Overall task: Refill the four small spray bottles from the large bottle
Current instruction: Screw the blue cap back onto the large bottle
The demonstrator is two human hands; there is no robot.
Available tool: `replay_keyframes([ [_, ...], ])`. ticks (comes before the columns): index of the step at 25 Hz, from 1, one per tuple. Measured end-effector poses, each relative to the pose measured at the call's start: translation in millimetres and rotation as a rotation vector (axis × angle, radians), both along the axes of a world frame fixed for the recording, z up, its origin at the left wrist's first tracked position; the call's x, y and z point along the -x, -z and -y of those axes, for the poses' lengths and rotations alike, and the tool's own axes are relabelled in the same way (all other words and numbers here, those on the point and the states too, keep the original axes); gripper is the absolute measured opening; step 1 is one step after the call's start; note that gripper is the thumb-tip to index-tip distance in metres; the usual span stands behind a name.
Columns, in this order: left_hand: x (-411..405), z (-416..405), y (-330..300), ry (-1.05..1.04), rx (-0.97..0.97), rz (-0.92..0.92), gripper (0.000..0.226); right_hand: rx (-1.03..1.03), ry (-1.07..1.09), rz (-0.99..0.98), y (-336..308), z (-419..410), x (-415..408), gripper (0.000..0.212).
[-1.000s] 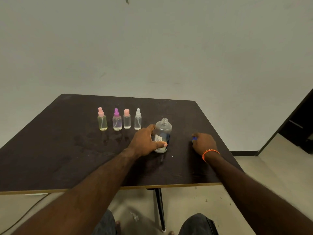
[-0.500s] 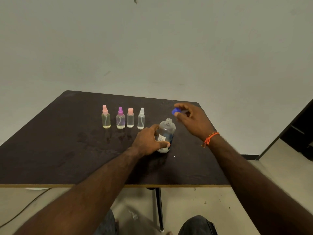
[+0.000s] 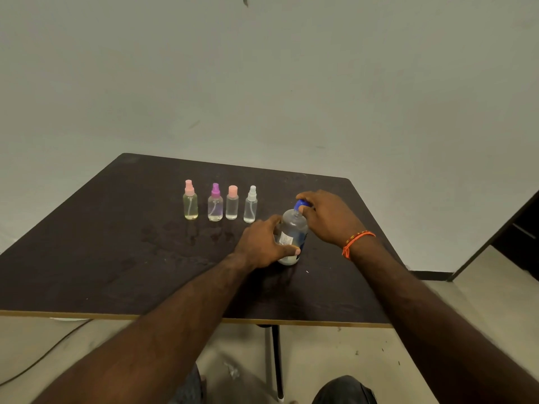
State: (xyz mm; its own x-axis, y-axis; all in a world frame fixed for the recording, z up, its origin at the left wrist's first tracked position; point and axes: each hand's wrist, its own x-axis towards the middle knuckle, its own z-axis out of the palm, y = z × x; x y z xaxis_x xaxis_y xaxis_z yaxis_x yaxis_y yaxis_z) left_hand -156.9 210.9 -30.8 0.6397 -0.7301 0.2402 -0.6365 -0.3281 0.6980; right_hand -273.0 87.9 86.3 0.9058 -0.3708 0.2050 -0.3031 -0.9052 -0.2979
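On a dark brown rectangular desk (image 3: 116, 258), my left hand (image 3: 262, 243) wraps around the lower body of the large clear plastic bottle with a white-and-blue label (image 3: 291, 234), which stands upright toward the desk's right side, nearer its far edge than its near one. My right hand (image 3: 329, 220), an orange cord bracelet (image 3: 357, 242) at its wrist, closes its fingertips on the blue screw cap (image 3: 302, 204) sitting at the bottle's neck. Four small clear spray bottles stand capped in a row toward the far edge, left of the large bottle: a pink-topped yellowish one (image 3: 190, 201), a purple-topped one (image 3: 215, 203), a short pink-capped one (image 3: 232, 203) and a white-topped one (image 3: 250, 205), all apart from both hands.
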Motion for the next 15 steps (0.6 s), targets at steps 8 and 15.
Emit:
replay_keyframes([
  [8, 0.3, 1.1, 1.1, -0.019, -0.003, 0.024, 0.075, 0.071, 0.135, -0.033, -0.8, -8.7, -11.7, 0.03],
  [15, 0.3, 1.0, 0.9, -0.016, 0.005, 0.029, 0.082, -0.003, 0.212, 0.011, 7.4, -5.2, -4.2, 0.066],
])
